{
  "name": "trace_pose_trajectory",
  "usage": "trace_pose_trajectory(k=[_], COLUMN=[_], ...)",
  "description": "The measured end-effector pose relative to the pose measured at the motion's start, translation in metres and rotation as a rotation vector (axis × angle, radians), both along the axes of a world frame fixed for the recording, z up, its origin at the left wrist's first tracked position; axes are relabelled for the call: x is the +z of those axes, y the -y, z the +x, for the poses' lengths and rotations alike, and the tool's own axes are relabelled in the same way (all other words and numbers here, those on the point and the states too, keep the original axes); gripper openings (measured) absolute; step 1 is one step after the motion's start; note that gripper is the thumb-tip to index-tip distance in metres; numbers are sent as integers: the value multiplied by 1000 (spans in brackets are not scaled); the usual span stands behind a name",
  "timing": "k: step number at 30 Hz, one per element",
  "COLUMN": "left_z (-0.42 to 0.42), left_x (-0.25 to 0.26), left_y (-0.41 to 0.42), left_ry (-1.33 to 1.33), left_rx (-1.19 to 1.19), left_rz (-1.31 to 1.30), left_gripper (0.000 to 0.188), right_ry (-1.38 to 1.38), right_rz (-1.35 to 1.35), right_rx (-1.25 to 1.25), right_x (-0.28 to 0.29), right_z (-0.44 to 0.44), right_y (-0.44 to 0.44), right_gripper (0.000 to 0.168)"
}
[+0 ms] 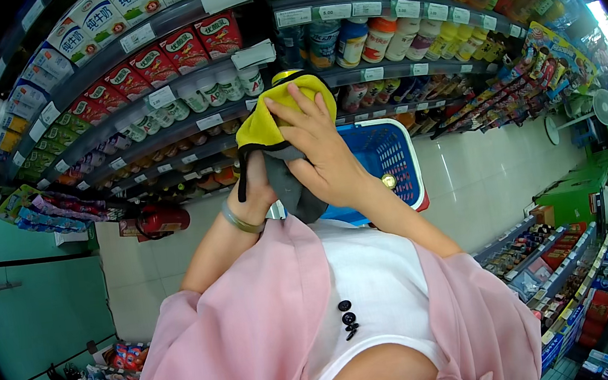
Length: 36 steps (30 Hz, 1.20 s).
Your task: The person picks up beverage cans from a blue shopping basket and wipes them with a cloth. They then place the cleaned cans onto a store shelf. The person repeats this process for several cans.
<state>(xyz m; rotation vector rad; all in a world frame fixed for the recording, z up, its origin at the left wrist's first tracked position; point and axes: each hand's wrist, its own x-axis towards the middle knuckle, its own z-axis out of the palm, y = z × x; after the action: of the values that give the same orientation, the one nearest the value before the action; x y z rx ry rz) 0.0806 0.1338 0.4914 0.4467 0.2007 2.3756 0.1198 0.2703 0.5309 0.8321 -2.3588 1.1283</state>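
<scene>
A yellow and grey cloth (265, 129) with black edging is bunched between my two hands, in front of the drink shelves. My right hand (309, 138) lies over its upper side with the fingers spread on the yellow face. Under the cloth's lower left part is my left hand (258, 187), its fingers mostly hidden by the fabric. Above the cloth shows the yellow and silver top of a container (285, 75); whether a hand holds it is hidden. Behind and below my right wrist stands a blue plastic basket (417, 162) with a white rim; a small round gold-coloured thing (389, 181) shows there.
Curved store shelves (174, 12) with milk cartons, red drink boxes (217, 35) and bottles (352, 41) stretch across the front. A red fire extinguisher (165, 218) is on the floor at left. Hanging snack packs (544, 58) and a white fan (605, 107) are at right.
</scene>
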Motion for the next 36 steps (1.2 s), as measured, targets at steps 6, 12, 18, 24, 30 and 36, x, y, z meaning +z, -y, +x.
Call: trace_pose_trajectory(k=[6,12,18,24,30,36], left_z=[7,12,5,8,22,21], left_x=[14,17,-3,-1,25,31], left_y=[-4,-13,-1,-9,-27,-35], left_ry=[147,151,152,122,-227,-355], left_rx=[99,-48,-331,-342,94,233], left_rz=[-604,-703,-535,-524,-910,-1037], left_gripper=[54,57,57,47,39,47], right_ry=[-97,138,616,606,506,561], right_rz=[-82,-474,-1111,-1174,-1133,-1301], right_rx=[-91,-175,-22,-164,-298,-209], right_x=[-5,-10,0,-2,-6,-24], right_z=[-13,-26,-23,-20,-27,-25], right_y=[-7,-31,-41,-41,-43,-33], right_gripper=[39,43,29,34,42,44])
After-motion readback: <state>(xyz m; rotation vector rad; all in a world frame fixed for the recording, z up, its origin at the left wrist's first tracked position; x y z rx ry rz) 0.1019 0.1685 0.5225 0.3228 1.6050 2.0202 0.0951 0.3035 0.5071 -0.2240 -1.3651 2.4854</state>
